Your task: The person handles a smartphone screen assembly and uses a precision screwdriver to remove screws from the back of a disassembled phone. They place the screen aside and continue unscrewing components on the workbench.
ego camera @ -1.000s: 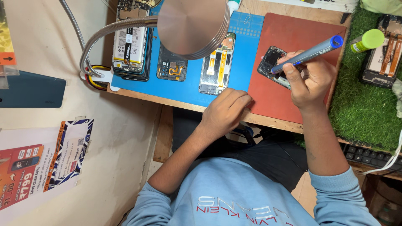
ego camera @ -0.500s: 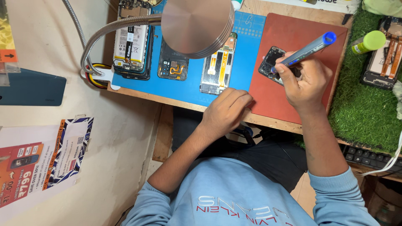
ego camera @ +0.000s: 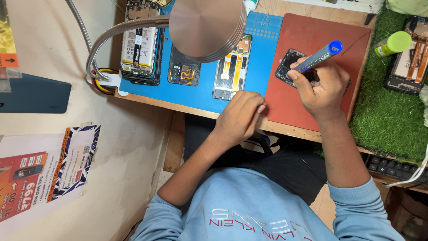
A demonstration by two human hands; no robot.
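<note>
My right hand [ego camera: 323,87] grips a grey screwdriver with a blue cap [ego camera: 318,56], its tip down on a small dark opened phone [ego camera: 287,62]. The phone lies on a red mat [ego camera: 312,31]. My left hand [ego camera: 238,118] rests curled into a loose fist at the near edge of the blue mat [ego camera: 263,49], close to the seam with the red mat. I cannot see anything between its fingers.
A round metal lamp head [ego camera: 207,24] on a gooseneck hangs over the blue mat. Under it lie three opened phones [ego camera: 140,44] [ego camera: 183,69] [ego camera: 232,67]. Green turf [ego camera: 388,111] on the right carries a green-capped bottle [ego camera: 392,44] and another opened phone [ego camera: 408,62]. A keyboard [ego camera: 392,165] sits below it.
My right hand and the screwdriver have shifted a little to the left over the small phone. My left hand has stayed where it was.
</note>
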